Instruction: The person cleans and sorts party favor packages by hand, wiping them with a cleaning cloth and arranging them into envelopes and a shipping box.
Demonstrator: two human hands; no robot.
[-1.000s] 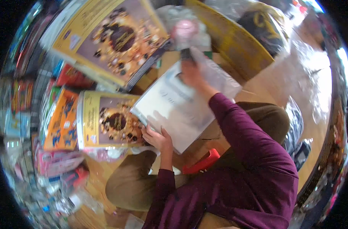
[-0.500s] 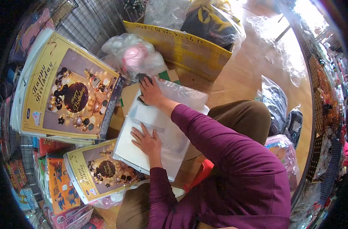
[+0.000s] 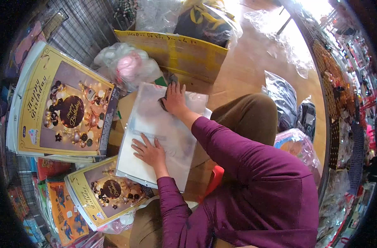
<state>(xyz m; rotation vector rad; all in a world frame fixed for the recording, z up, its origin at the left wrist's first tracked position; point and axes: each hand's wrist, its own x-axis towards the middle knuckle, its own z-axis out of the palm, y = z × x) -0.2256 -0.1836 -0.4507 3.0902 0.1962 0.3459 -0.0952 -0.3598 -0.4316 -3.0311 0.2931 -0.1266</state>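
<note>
A flat, clear plastic packet (image 3: 178, 155) with a whitish sheet inside lies in front of me, tilted across the floor. My left hand (image 3: 150, 153) rests on its lower left part, fingers spread flat. Near the packet's top, my right hand (image 3: 175, 99) presses a dark cloth (image 3: 163, 104) against the plastic; the cloth shows beside the palm and past the fingertips. Left of the packet stands a stack of yellow-bordered "Happy Birthday" packs (image 3: 68, 107). Another "Happy Birthday" pack (image 3: 110, 190) lies below it, close to the packet's lower left edge.
A yellow-taped cardboard box (image 3: 176, 53) holding a dark bag stands at the back. Beside it sits a clear bag of white and pink items (image 3: 128, 66). Wrapped dark goods (image 3: 281, 101) lie right of my knee. Hanging merchandise lines the right side; wire grid (image 3: 89, 29) stands at left.
My right hand and the cloth have slid rightward across the packet's upper part, away from its left edge. My left hand stays flat on the packet. The whole view has shifted slightly.
</note>
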